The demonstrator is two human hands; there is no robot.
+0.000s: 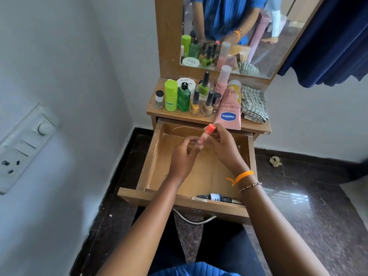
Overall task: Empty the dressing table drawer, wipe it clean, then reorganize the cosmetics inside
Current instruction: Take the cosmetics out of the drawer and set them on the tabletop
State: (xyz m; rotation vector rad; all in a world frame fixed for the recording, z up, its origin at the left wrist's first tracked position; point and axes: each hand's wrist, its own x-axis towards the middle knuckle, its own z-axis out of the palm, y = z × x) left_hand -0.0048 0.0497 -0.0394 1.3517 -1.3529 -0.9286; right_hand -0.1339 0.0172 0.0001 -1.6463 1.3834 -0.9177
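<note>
Drawer [151,156], open: dark tubes [218,197] at front. Both hands, left [182,158], right [223,148], pinch an orange-capped tube [205,136], cap up, tilted. Bench [256,126]: "Vaseline Gluta-Hya" tube [229,112], perhaps lotion.

dressing table top [256,127], cosmetics [207,94], cloth [253,104]

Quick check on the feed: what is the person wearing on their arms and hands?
Both forearms are bare, no sleeves or gloves. The right hand has an orange band and a thin beaded bracelet at the wrist. The left hand and its wrist carry nothing.
</note>
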